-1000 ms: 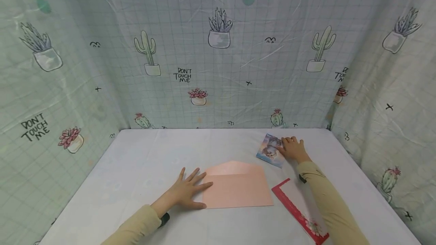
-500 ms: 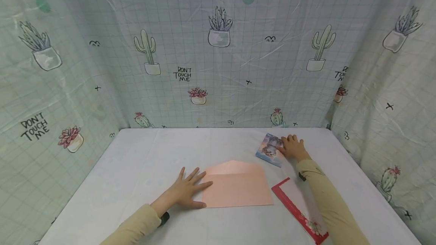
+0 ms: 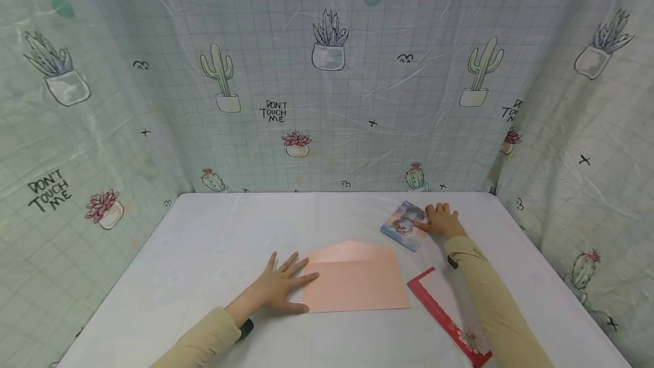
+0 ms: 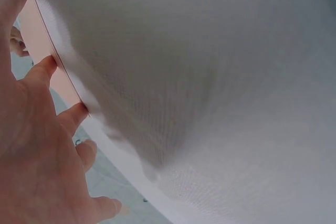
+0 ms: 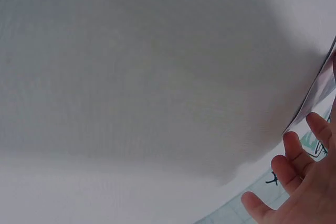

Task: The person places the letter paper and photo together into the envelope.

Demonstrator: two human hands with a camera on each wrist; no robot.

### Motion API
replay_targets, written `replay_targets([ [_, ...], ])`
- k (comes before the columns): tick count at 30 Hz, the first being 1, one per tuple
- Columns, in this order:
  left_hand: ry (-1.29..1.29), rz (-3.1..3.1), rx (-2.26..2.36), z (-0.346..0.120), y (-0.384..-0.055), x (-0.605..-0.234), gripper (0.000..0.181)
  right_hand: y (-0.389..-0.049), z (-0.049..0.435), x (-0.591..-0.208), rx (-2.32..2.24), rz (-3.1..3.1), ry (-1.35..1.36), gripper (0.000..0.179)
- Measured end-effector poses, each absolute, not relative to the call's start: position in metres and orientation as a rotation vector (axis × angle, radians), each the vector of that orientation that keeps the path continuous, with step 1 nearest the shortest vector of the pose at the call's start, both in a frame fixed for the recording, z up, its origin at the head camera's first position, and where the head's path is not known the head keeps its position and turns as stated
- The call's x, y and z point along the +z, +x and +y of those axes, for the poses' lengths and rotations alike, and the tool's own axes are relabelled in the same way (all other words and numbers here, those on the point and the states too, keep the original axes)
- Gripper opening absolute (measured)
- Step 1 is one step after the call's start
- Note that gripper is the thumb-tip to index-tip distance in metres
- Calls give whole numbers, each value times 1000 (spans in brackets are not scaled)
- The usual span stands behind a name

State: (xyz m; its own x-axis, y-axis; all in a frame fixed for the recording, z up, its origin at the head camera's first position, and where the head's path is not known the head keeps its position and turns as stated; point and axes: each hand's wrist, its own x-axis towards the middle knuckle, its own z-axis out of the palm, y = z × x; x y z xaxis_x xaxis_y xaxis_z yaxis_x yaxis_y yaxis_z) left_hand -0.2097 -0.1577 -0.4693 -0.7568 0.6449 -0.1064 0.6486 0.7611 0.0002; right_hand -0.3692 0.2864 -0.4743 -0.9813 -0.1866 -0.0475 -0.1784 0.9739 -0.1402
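A: Two paper items under the hands. Biggest is the pink envelope [image 3: 355, 280], flat on the white table [image 3: 204, 254], centre-front. Long axis runs left-right, flap open and pointing to the far edge.

B: Left hand [image 3: 280, 288]?

A: Flat, fingers spread wide, palm on the table, fingertips lying on the envelope's left end. Left wrist view shows the fingertips [image 4: 46, 66] right along the pink edge.

B: Next?

A: Red-bordered letter sheet [image 3: 449, 314], just right of the envelope, not touching it. Long axis diagonal, far-left to near-right. The right sleeve [image 3: 485, 300] crosses over it and hides part.

B: Smallest?

A: Picture card [image 3: 405, 225], far right of the table, beyond the envelope's right corner, apart from it. Rotated, long axis running from far to near and skewed a bit. Right hand [image 3: 440, 221] rests on its right edge, fingers loosely straight, close together. Cannot tell whether the thumb is under the card.

B: Obstructions?

A: Cactus-print curtain [image 3: 327, 72] on three sides.
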Motion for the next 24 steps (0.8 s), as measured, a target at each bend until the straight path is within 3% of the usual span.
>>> replay_targets([
  [11, 1069, 2849, -35, -156, -210, -468, 71, -367, 281, -468, -206, 2995, -187, 71],
  [24, 1140, 2871, 64, -162, -209, -468, 72, -368, 278, -463, -213, 2979, -132, 83],
])
